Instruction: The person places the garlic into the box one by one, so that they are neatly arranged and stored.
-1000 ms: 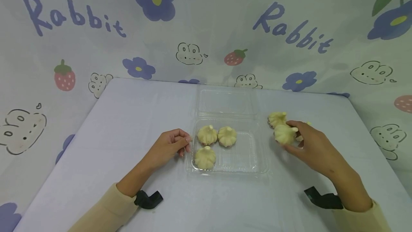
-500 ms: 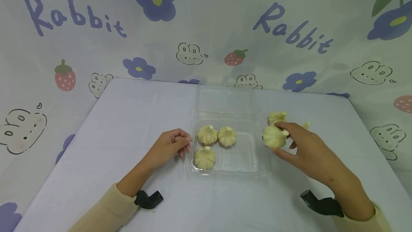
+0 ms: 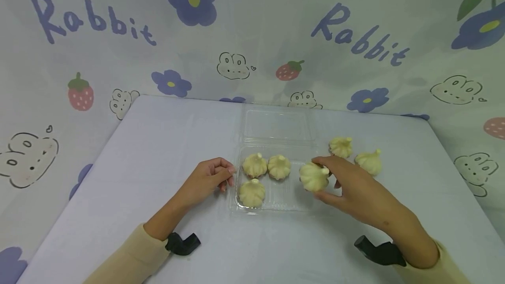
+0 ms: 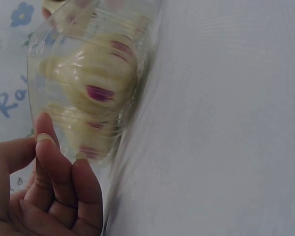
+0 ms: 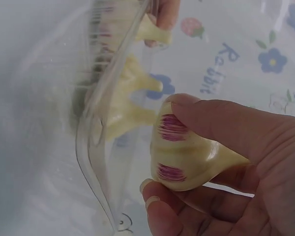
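Observation:
In the head view my right hand (image 3: 351,187) pinches a garlic bulb (image 3: 313,176) over the right part of a clear plastic box (image 3: 289,205). Purple streaks mark the held bulb (image 5: 179,152) in the right wrist view, where thumb and fingers grip its sides. Inside the box are a back-left bulb (image 3: 254,165), a second bulb (image 3: 279,167) to its right and a front-left bulb (image 3: 251,193). My left hand (image 3: 207,181) is at the box's left rim; its thumb and index finger (image 4: 46,130) pinch the edge in the left wrist view.
The clear lid (image 3: 278,125) lies folded back behind the box. Right of the box, one loose garlic bulb (image 3: 340,147) and another bulb (image 3: 369,162) rest on the white tablecloth (image 3: 177,135). A printed curtain (image 3: 252,34) hangs along the table's back edge.
My right hand has carried the garlic bulb leftward, from beside the loose bulbs to over the box. Both loose bulbs now show more fully. The left hand has stayed at the rim.

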`<action>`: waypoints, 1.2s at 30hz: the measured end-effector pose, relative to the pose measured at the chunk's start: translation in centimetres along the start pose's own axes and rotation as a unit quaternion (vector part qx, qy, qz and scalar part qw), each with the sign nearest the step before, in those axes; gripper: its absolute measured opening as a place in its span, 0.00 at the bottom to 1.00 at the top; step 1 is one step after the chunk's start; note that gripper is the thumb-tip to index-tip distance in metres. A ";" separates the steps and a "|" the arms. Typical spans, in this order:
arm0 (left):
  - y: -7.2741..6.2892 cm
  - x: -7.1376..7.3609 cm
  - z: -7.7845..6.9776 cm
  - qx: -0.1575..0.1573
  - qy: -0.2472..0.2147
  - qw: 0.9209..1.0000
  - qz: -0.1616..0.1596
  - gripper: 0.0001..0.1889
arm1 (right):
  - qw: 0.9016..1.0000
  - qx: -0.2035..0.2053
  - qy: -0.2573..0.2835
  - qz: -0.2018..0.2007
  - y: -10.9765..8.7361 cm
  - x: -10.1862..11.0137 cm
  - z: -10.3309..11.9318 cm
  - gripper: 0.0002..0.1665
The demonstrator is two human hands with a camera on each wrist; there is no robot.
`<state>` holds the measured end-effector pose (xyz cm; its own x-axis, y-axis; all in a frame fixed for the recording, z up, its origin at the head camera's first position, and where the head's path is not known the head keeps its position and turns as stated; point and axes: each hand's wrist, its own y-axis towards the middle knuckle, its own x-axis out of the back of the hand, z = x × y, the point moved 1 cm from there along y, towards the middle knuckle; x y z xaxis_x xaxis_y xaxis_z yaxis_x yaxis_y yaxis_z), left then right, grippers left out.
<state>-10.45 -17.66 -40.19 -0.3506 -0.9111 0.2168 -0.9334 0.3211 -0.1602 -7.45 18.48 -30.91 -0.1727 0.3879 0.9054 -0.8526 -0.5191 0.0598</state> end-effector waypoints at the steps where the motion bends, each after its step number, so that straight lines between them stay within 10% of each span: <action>1: 0.0 0.0 0.0 0.000 0.000 1.000 0.000 0.11 | 1.000 0.004 0.001 0.003 0.1 -0.2 0.0 0.41; 36: 0.0 0.0 -0.1 -0.004 -0.010 1.000 0.001 0.11 | 0.986 0.077 0.105 0.108 3.5 -5.0 0.5 0.32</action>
<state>-10.48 -17.58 -40.06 -0.3502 -0.9158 0.1968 -0.9335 0.3240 -0.1534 -9.32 14.36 -35.03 -0.4535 0.3970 0.7979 -0.7033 -0.7094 -0.0467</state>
